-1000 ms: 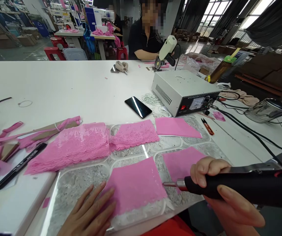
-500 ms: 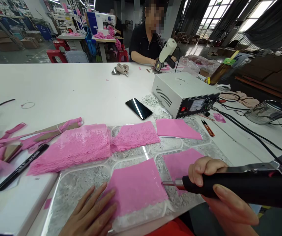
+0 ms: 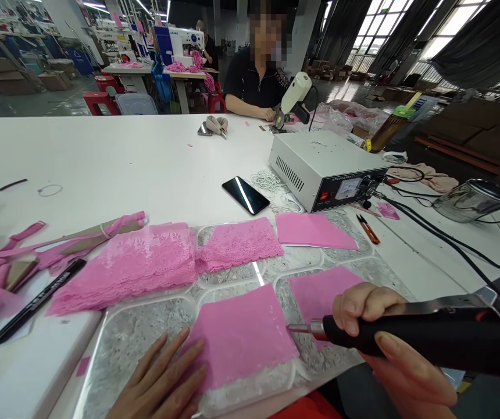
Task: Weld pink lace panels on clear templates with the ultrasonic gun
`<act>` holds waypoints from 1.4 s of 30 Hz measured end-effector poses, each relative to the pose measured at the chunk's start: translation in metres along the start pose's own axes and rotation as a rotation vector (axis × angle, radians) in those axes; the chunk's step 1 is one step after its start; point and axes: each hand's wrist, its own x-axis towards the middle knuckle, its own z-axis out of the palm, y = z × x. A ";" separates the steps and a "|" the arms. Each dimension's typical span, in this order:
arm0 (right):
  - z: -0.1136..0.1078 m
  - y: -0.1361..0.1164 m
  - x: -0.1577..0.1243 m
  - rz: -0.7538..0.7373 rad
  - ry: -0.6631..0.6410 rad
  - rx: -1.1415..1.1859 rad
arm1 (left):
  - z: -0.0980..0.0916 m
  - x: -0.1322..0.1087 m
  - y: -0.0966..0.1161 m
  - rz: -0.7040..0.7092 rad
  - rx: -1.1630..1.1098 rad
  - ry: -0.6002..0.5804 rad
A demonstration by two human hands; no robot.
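Note:
My left hand [image 3: 163, 378] lies flat with its fingers spread, the fingertips on the left edge of a pink fabric piece [image 3: 245, 337]. Wrapped round a black handheld tool [image 3: 433, 334] with a cable and a thin metal tip is my right hand [image 3: 389, 326]. The tip rests at the right edge of that fabric piece. A second pink piece [image 3: 315, 294] lies partly behind the tool. Farther back are a pink stack of cut pieces [image 3: 315, 230], a smaller lace piece [image 3: 241, 243] and a thick lace stack [image 3: 145, 265]. All lie on a grey stone-patterned mat [image 3: 145, 331].
A grey power box [image 3: 324, 169] with a dial and cables stands at the back right. Nearby are a phone [image 3: 245, 195], a cutter knife [image 3: 367, 228] and a glass jar [image 3: 477, 201]. A black marker [image 3: 38, 299] lies left. Across the table a person [image 3: 254, 81] works beside a cutting machine [image 3: 293, 99].
Both hands, the tool and the fabric stay almost where they were; the view has shifted very slightly. The person across the table has leaned a little to the left.

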 end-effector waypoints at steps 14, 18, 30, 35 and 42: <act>0.006 0.012 0.016 -0.063 0.068 0.018 | 0.000 0.000 0.001 0.008 0.047 0.012; 0.006 0.015 0.017 -0.059 0.057 0.019 | 0.000 0.002 0.002 0.009 0.059 0.010; 0.005 0.012 0.019 -0.055 0.022 -0.009 | -0.003 0.000 0.004 -0.006 0.070 -0.029; 0.011 0.018 0.024 -0.057 0.048 0.039 | -0.004 -0.005 0.008 -0.034 0.055 -0.026; 0.043 0.030 0.038 -0.074 0.030 0.070 | -0.006 -0.017 0.009 -0.083 0.046 0.016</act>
